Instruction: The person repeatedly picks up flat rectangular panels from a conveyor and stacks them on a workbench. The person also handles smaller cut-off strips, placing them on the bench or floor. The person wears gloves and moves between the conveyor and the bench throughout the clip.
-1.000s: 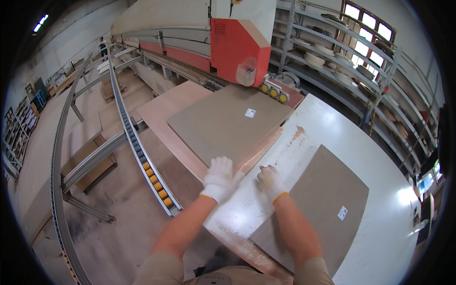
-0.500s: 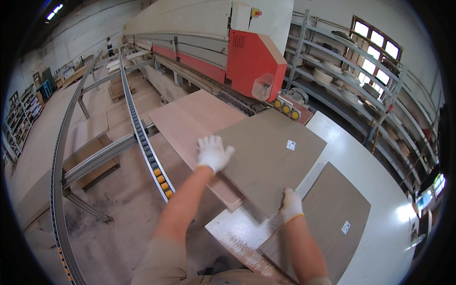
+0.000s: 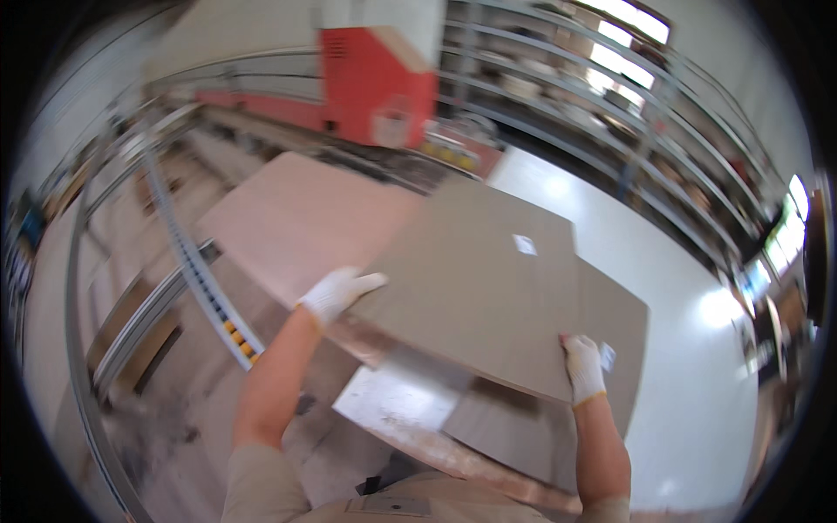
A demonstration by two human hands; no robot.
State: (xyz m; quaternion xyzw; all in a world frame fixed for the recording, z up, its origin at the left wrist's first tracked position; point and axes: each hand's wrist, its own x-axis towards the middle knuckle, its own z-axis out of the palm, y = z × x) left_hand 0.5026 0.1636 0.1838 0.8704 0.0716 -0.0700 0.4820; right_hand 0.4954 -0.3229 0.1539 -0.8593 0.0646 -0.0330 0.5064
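Note:
A grey-brown flat panel (image 3: 475, 279) with a small white label spans the space between my two gloved hands. My left hand (image 3: 338, 294) is at its near left corner, thumb lying on the top face and the other fingers partly hidden at the edge. On the right edge, my right hand (image 3: 586, 366) grips the panel, with its fingertips over the face. A pinkish board (image 3: 305, 218) lies partly beneath the panel on the left. Below its right side rests a second grey-brown panel (image 3: 617, 305), also labelled, on the white table (image 3: 689, 375).
Behind the boards stands a long machine with a red end cover (image 3: 375, 87). A roller rail (image 3: 196, 261) on a metal frame runs away at the left. Metal shelves (image 3: 558, 113) with stacked items line the back right wall. The picture is blurred by motion.
The labelled panel has turned and shifted over the second panel. My left hand has gone from spread over the pinkish board to the panel's corner. The view has swung right.

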